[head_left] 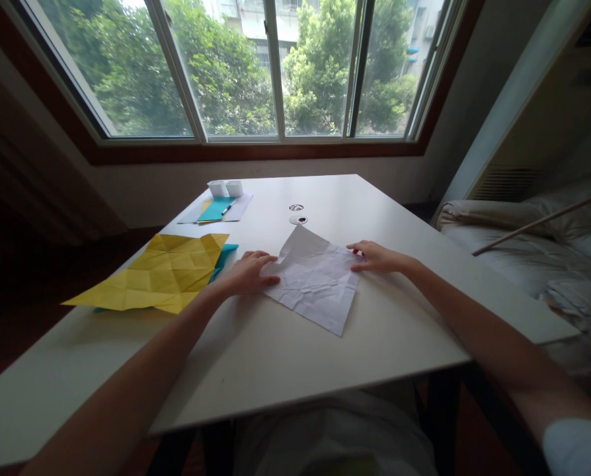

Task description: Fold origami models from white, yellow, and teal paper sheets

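Creased white paper (315, 281) flat near the middle of the white table (375, 330), far corner lifted and curling up. Left hand (248, 272) pressed on its left edge — fingers stretched out, loosely spread, gripping nothing. Right hand (377, 258) laid on the right edge, fingers extended and flat, fingertips touching the sheet, nothing clasped. Just left of the left hand, a crumpled yellow sheet (161, 274) lying over a teal sheet (225, 254). Farther back — a pale sheet (240, 206) bearing a teal booklet (216, 209), a pen (227, 209) and two small white boxes (225, 188). Beyond the paper's lifted corner, two small round discs (297, 213). Window (270, 66) behind, bedding (538, 244) to the right.
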`<move>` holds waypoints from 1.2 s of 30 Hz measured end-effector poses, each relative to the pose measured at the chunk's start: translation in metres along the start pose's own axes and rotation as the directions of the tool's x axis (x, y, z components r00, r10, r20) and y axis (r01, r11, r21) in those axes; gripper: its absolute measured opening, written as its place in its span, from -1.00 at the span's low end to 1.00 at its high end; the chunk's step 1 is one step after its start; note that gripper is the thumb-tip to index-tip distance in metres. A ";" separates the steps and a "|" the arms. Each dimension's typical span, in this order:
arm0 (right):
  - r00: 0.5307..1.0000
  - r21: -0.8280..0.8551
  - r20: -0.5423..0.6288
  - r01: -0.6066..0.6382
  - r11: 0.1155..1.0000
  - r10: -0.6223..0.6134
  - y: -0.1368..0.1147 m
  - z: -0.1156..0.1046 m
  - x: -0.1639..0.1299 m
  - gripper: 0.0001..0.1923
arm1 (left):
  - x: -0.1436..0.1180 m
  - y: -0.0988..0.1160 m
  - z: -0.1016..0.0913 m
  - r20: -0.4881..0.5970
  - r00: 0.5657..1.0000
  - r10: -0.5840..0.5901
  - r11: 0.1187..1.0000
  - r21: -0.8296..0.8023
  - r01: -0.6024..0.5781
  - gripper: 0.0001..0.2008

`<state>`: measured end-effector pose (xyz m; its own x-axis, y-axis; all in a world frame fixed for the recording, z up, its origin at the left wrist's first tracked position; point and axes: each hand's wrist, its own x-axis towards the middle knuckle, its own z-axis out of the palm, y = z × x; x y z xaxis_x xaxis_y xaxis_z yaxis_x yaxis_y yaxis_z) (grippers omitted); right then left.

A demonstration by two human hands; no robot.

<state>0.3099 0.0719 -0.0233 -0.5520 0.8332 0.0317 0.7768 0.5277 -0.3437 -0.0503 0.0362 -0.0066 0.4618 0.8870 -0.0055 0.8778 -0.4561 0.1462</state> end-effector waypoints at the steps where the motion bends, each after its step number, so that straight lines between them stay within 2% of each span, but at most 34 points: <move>1: 1.000 0.019 0.023 -0.016 1.000 0.016 0.000 -0.001 0.000 -0.31 | 0.000 0.000 0.000 -0.010 1.000 0.011 0.999 -0.032 -0.011 -0.34; 4: 0.994 0.090 0.085 -0.076 0.993 0.068 -0.001 -0.003 -0.001 -0.23 | 0.001 -0.002 0.001 -0.056 0.998 0.039 0.989 -0.143 -0.047 -0.39; 7: 0.990 0.179 0.099 -0.114 0.977 0.097 -0.002 -0.004 -0.001 -0.25 | 0.003 -0.008 0.003 -0.086 0.995 0.047 0.967 -0.247 -0.067 -0.44; 10: 0.992 0.262 0.083 -0.118 0.958 0.100 -0.002 -0.005 0.000 -0.36 | 0.004 -0.016 0.005 -0.081 0.995 0.062 0.956 -0.281 -0.083 -0.43; 14: 0.994 0.323 0.059 -0.103 0.941 0.089 0.001 -0.006 0.002 -0.59 | 0.006 -0.024 0.008 -0.109 0.992 0.069 0.937 -0.333 -0.102 -0.33; 22: 0.995 0.277 0.104 -0.025 0.960 -0.004 0.004 -0.010 0.001 -0.75 | 0.008 -0.025 0.004 -0.107 0.993 0.051 0.955 -0.286 -0.080 -0.71; 25: 0.998 0.205 0.043 0.029 0.978 -0.038 0.004 -0.012 0.001 -0.76 | 0.008 -0.024 0.002 -0.169 0.984 0.050 0.956 -0.276 -0.096 -0.75; 30: 0.980 0.099 -0.163 0.128 0.987 -0.111 0.004 -0.012 0.001 -0.81 | 0.009 -0.023 -0.001 -0.293 0.956 0.036 0.949 -0.290 -0.125 -0.76; 33: 0.957 0.056 -0.228 0.194 0.979 -0.176 0.003 -0.012 0.001 -0.84 | 0.007 -0.022 -0.001 -0.291 0.954 0.074 0.944 -0.288 -0.161 -0.77; 36: 0.952 0.034 -0.234 0.209 0.977 -0.195 0.002 -0.011 0.001 -0.86 | 0.006 -0.021 -0.001 -0.226 0.970 0.088 0.955 -0.258 -0.147 -0.76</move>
<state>0.3138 0.0758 -0.0138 -0.6063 0.7292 0.3172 0.6339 0.6841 -0.3609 -0.0659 0.0508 -0.0087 0.4964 0.8368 0.2311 0.7376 -0.5469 0.3960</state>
